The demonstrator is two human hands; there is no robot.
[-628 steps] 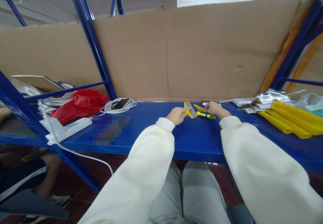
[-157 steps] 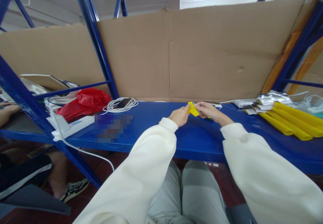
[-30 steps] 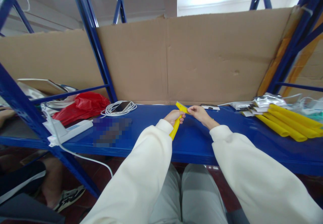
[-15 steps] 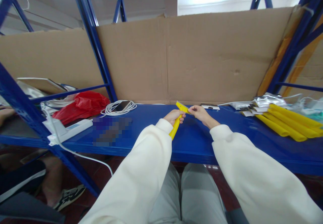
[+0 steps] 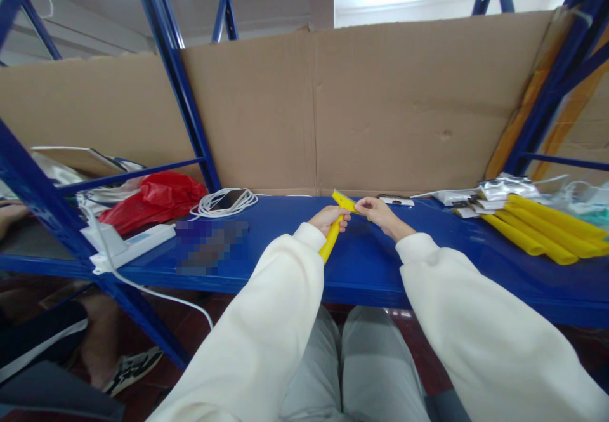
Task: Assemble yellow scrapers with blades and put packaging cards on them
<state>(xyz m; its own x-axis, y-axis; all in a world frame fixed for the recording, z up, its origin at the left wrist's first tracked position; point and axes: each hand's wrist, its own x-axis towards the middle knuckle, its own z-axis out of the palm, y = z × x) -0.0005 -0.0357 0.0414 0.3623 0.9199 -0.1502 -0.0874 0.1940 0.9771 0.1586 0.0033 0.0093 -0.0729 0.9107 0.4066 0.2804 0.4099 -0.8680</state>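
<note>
My left hand (image 5: 328,217) is closed round a long, smooth yellow piece (image 5: 330,242), whose lower end slants down below the fist. At the top, a flatter yellow end (image 5: 343,200) sticks out up and to the left, above my left fingers. The fingertips of my right hand (image 5: 378,211) pinch at the right side of that flat end; a bit of yellow shows under them. What exactly the fingertips grip is too small to make out. Both hands are over the blue table (image 5: 361,257), close together.
Several similar yellow pieces (image 5: 547,228) lie at the right beside silver packets (image 5: 509,187). At the left are a coiled white cable (image 5: 209,205), a phone (image 5: 229,199), a red bag (image 5: 159,200) and a white power strip (image 5: 143,244). A cardboard wall (image 5: 380,105) stands behind.
Both hands stay almost in place on the yellow piece. The right fingertips have shifted very slightly at its flat end.
</note>
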